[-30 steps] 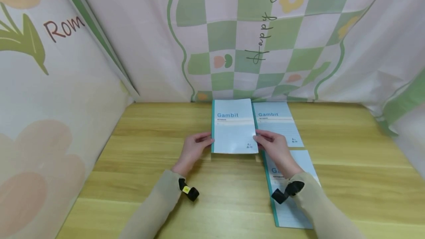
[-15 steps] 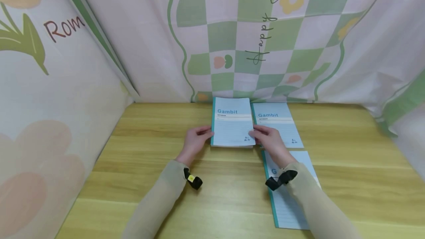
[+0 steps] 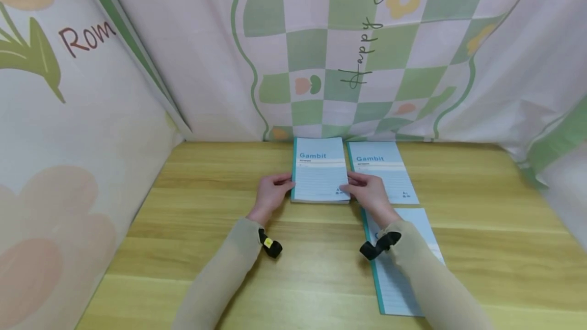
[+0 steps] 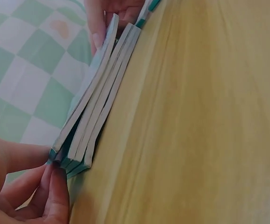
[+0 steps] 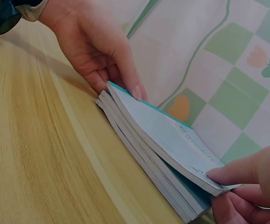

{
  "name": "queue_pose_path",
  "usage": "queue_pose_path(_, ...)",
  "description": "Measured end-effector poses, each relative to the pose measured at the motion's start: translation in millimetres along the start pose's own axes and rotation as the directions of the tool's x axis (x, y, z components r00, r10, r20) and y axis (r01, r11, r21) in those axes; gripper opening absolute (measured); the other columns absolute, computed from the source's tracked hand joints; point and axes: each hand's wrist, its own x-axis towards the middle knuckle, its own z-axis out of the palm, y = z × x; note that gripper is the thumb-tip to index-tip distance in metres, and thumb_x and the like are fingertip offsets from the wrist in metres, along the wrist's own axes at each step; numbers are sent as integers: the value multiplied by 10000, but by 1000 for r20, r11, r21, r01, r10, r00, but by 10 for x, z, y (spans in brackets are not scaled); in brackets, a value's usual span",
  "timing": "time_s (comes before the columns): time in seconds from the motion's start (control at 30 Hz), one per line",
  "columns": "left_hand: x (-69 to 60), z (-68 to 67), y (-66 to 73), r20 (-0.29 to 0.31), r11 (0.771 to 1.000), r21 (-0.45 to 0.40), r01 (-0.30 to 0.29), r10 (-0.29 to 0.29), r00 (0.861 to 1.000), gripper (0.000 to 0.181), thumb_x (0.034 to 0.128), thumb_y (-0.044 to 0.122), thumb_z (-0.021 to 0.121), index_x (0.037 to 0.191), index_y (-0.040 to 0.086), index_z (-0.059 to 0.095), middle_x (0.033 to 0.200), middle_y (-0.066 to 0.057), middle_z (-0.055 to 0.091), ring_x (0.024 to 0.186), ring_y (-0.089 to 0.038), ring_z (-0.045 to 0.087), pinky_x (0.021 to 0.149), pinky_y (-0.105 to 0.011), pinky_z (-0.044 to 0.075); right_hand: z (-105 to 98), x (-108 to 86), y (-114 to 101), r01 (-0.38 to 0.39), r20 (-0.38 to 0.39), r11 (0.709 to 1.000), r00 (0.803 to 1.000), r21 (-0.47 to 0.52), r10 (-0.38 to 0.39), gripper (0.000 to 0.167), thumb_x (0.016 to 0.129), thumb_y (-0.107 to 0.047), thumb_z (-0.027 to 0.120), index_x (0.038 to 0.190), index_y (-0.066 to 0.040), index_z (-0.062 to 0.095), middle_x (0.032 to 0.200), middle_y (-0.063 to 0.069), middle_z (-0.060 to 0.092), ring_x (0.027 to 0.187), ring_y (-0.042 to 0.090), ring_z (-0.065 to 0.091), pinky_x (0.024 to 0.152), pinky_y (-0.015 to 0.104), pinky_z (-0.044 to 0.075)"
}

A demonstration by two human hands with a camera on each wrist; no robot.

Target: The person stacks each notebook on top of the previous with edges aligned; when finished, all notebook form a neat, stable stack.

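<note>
A light-blue "Gambit" notebook (image 3: 318,177) with a teal spine lies at the back of the table, on top of other notebooks (image 5: 146,163). My left hand (image 3: 269,195) pinches it at the spine side, thumb on the cover. At the opposite edge, my right hand (image 3: 370,191) pinches its lower corner, thumb on top and fingers beneath. Both wrist views show a narrow gap between this top notebook and the ones below. The left wrist view shows the lower notebooks' page edges (image 4: 102,100) roughly lined up.
Right of the stack lies a matching notebook (image 3: 378,152), partly behind my right hand. Another notebook (image 3: 396,289) lies nearer, partly under my right forearm. The wooden table (image 3: 298,274) ends at a checked curtain (image 3: 307,50) at the back.
The top notebook has come down onto the stack, its near edge moving away from me. Both hands moved with it, slightly away; my right hand also shifted left.
</note>
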Motion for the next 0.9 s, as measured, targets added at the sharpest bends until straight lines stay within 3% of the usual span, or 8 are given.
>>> queue_pose_path(0.23, -12, 9, 15, -31, 1000, 11, -7, 8, 999, 278, 922, 140, 773, 1192, 73, 753, 1097, -51, 732, 1055, -215, 656, 930, -373, 539, 3, 11, 4, 25, -12, 999, 1000, -46, -25, 554, 961, -199, 729, 1463, -60, 541, 1237, 129, 609, 1061, 228, 577, 825, 262, 555)
queue_pose_path(0.53, -2, 41, 7, -62, 999, 45, -25, 28, 998, 262, 916, 126, 778, 1172, 75, 761, 1046, -34, 738, 1014, -198, 658, 905, -359, 547, 7, 27, -10, 56, -3, 991, 998, -124, -57, 558, 968, -213, 718, 1459, -26, 530, 1234, 144, 611, 1059, 243, 582, 846, 315, 547)
queue_pose_path(0.7, -16, 42, 6, -53, 997, 60, -38, 41, 998, 263, 924, 113, 767, 1182, 65, 754, 1091, -54, 739, 1060, -219, 659, 943, -375, 537, 3, 36, -4, 73, 6, 981, 997, -182, -73, 555, 973, -218, 713, 1452, -9, 529, 1239, 161, 621, 1063, 258, 595, 866, 352, 534)
queue_pose_path(0.9, -18, 43, -7, -42, 997, 60, -39, 41, 998, 275, 927, 133, 767, 1192, 64, 749, 1110, -60, 735, 1078, -224, 656, 952, -375, 534, -10, 17, 1, 81, 17, 980, 997, -183, -79, 570, 966, -236, 722, 1453, -9, 531, 1221, 160, 627, 1015, 250, 610, 826, 330, 538)
